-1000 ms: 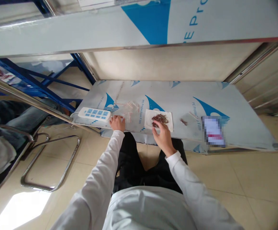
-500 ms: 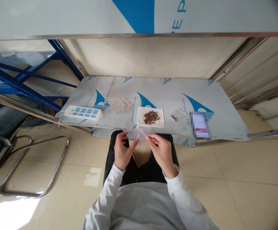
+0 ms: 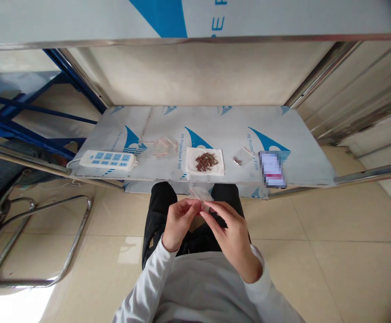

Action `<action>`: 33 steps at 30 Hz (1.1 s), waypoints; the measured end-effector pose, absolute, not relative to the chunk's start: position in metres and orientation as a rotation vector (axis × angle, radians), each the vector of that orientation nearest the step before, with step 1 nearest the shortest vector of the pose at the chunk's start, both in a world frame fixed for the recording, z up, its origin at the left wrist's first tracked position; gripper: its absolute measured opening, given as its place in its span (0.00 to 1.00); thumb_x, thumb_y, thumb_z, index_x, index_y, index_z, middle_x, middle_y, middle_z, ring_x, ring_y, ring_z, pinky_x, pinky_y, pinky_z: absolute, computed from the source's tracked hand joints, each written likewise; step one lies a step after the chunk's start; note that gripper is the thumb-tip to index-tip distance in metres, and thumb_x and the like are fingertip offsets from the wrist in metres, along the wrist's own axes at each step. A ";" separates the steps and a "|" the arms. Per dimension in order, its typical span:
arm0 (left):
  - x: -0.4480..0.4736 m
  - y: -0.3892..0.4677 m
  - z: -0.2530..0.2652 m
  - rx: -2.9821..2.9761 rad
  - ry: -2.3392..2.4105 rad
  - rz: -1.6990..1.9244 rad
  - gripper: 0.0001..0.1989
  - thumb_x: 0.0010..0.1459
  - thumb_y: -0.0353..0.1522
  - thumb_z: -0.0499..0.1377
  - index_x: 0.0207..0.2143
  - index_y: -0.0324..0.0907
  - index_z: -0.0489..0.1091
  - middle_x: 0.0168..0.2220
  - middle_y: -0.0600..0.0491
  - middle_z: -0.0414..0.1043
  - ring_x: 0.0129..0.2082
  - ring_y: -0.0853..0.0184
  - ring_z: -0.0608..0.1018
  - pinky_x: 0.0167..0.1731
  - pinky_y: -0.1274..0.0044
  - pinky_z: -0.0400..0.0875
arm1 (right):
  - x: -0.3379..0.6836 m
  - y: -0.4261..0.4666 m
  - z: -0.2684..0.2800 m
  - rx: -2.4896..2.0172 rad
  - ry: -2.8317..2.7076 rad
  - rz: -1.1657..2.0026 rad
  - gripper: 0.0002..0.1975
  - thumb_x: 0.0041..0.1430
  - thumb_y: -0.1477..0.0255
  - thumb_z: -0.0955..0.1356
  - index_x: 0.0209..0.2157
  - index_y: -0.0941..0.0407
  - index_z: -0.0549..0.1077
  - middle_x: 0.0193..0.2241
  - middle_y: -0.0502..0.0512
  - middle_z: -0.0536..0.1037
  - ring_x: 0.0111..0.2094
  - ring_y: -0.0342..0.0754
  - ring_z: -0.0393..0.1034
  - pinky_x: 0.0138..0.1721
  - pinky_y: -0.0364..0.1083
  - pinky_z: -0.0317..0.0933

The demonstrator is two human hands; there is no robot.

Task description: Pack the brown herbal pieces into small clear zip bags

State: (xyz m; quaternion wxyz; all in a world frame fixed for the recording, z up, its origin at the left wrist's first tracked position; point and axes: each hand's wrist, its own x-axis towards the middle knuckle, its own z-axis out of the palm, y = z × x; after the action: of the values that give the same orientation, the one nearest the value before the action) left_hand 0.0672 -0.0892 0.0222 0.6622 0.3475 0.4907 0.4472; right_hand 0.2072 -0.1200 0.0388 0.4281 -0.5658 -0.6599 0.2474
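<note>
In the head view, a small clear zip bag (image 3: pixel 202 194) with a reddish strip is held above my lap, just below the table's front edge. My left hand (image 3: pixel 182 220) is closed, pinching the bag's lower edge between thumb and fingers. Against that same edge, the fingertips of my right hand (image 3: pixel 228 229) lie close to the left thumb, with the right thumb and forefinger apart. Beyond the hands, a white tray (image 3: pixel 189 169) bears a heap of small brown metal parts (image 3: pixel 206 162). Another clear bag (image 3: pixel 245 156) lies to the right with a few metal parts (image 3: pixel 237 160) beside or inside it; I cannot tell which.
The film-covered table (image 3: pixel 155 172) carries several clear zip bags (image 3: pixel 163 146) on the left. A white power strip (image 3: pixel 108 159) lies near its left end, a phone (image 3: pixel 272 169) towards the right. An upper shelf (image 3: pixel 81 22) overhangs. A metal-framed chair (image 3: pixel 87 211) stands at left.
My hands have drawn together and nearer my body with the bag. My left hand has gone from open to pinching it; my right fingers have spread. The camera view has shifted somewhat.
</note>
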 end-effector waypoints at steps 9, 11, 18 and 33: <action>0.057 -0.091 0.021 0.906 0.850 0.870 0.13 0.52 0.38 0.66 0.27 0.36 0.72 0.24 0.52 0.75 0.24 0.71 0.75 0.27 0.80 0.69 | 0.225 -0.107 0.029 -1.275 -1.134 1.601 0.15 0.53 0.61 0.72 0.33 0.59 0.79 0.29 0.58 0.82 0.32 0.51 0.78 0.34 0.46 0.71; 0.057 -0.092 0.016 0.937 0.832 0.840 0.14 0.54 0.39 0.64 0.27 0.36 0.72 0.24 0.51 0.74 0.25 0.70 0.75 0.27 0.79 0.69 | 0.228 -0.107 0.029 -1.275 -1.204 1.629 0.15 0.55 0.61 0.71 0.33 0.59 0.78 0.27 0.58 0.82 0.30 0.50 0.78 0.32 0.45 0.71; 0.070 -0.110 0.000 1.081 1.246 0.871 0.15 0.55 0.41 0.61 0.26 0.38 0.69 0.21 0.54 0.69 0.21 0.73 0.70 0.22 0.81 0.64 | 0.210 -0.114 0.012 -1.627 -1.604 0.535 0.07 0.58 0.73 0.66 0.33 0.56 0.76 0.27 0.57 0.81 0.27 0.49 0.77 0.31 0.45 0.70; 0.053 -0.081 0.005 2.217 1.268 0.926 0.47 0.48 0.43 0.65 0.64 0.38 0.46 0.63 0.36 0.55 0.63 0.51 0.61 0.60 0.59 0.57 | 0.207 -0.102 0.024 -1.527 -1.402 0.826 0.06 0.57 0.72 0.66 0.38 0.55 0.72 0.29 0.53 0.80 0.26 0.45 0.77 0.29 0.41 0.72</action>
State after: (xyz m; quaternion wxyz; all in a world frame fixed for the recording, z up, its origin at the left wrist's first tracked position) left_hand 0.0532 -0.0807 0.0049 0.2109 0.7978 0.4563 0.3331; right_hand 0.2070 -0.1017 0.0237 0.4395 -0.6148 -0.5642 0.3325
